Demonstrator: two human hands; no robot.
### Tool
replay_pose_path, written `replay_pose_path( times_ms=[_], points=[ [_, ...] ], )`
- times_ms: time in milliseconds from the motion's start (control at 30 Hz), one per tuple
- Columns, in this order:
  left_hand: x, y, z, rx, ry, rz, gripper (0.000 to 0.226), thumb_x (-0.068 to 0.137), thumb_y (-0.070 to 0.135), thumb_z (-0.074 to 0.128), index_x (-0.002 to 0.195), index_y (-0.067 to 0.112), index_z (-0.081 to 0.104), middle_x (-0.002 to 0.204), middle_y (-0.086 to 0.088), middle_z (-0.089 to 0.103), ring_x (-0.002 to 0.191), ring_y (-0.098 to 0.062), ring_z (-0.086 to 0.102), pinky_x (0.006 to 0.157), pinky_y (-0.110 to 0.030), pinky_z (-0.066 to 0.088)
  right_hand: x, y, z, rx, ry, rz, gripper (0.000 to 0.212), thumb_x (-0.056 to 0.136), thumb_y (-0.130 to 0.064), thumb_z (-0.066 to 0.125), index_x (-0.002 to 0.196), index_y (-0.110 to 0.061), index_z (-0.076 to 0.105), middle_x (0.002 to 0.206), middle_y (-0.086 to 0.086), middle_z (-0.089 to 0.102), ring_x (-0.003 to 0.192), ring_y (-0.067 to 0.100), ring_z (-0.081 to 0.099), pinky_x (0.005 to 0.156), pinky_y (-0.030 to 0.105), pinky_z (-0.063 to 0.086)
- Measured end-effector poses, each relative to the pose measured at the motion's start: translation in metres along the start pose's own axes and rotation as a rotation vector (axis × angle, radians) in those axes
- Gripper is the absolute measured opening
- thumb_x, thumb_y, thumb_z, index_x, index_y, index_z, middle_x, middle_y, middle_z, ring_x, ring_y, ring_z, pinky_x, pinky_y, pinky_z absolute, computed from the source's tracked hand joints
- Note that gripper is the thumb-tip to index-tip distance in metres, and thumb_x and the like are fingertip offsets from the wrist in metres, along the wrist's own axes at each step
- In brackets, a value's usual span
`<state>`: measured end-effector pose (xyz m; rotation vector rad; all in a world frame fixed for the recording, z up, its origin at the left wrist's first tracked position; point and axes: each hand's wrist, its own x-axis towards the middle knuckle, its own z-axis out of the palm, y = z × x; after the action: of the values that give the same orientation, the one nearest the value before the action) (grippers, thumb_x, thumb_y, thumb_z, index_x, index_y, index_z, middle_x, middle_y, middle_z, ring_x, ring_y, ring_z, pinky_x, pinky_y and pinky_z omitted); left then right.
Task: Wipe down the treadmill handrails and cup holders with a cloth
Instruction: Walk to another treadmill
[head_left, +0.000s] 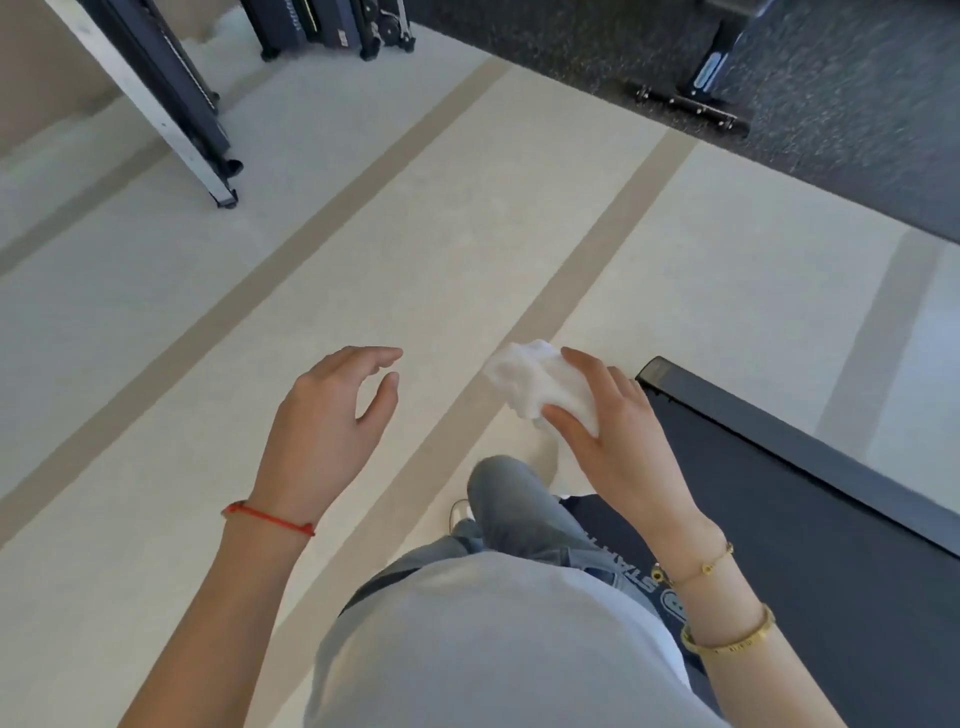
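Cloth (540, 382), white and crumpled into a soft, lumpy wad, sits in a person's right hand (608, 431), held in the air above a pale floor (156, 312). The thumb presses its near side while the index finger curls over the top, and the bunched fabric bulges out to the left beyond the fingertips. The left hand (327, 415) hovers apart from the wad, holding nothing, its fingers loosely spread and slightly bent. A thin red string bracelet (270, 517) circles the left wrist; a fine gold chain (701, 566) and a gold bangle (727, 636) ring the right. Just right of the cloth-bearing hand runs the treadmill deck (805, 519), a long dark belt with a matte surface and a smooth, lighter side rail ending in a rounded corner. Tan stripes cross the floor diagonally. Dark speckled matting (831, 104) covers the upper right, and black equipment frames on small feet stand along the far edge.
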<state>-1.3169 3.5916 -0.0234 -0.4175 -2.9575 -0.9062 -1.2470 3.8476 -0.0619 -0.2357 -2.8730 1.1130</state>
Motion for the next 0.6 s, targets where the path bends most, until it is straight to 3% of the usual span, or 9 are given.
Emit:
replay_pose_path(
  times_ms=[200,600],
  points=[
    [0.092,0.001,0.012,-0.039,-0.121,0.135,0.023,0.096,0.017,0.059,0.117,0.016,0.069,0.111,0.004,0.07,0.103,-0.014,0.066,0.092,-0.03,0.052,0.05,0.006,-0.008,0.014,0.085,0.154,0.053,0.094,-0.039,0.058,0.143,-0.028,0.039,0.123,-0.003,0.055,0.109,0.02,0.045,0.079,0.028,0.036],
    [0.29,0.062,0.095,-0.075,-0.276,0.353,0.022,0.096,0.017,0.059,0.115,0.017,0.069,0.109,0.005,0.07,0.102,-0.012,0.066,0.089,-0.038,0.054,0.172,0.08,-0.054,0.039,0.292,0.378,0.052,0.095,-0.038,0.059,0.142,-0.029,0.039,0.123,-0.004,0.055,0.109,0.021,0.046,0.081,0.028,0.036]
  ],
)
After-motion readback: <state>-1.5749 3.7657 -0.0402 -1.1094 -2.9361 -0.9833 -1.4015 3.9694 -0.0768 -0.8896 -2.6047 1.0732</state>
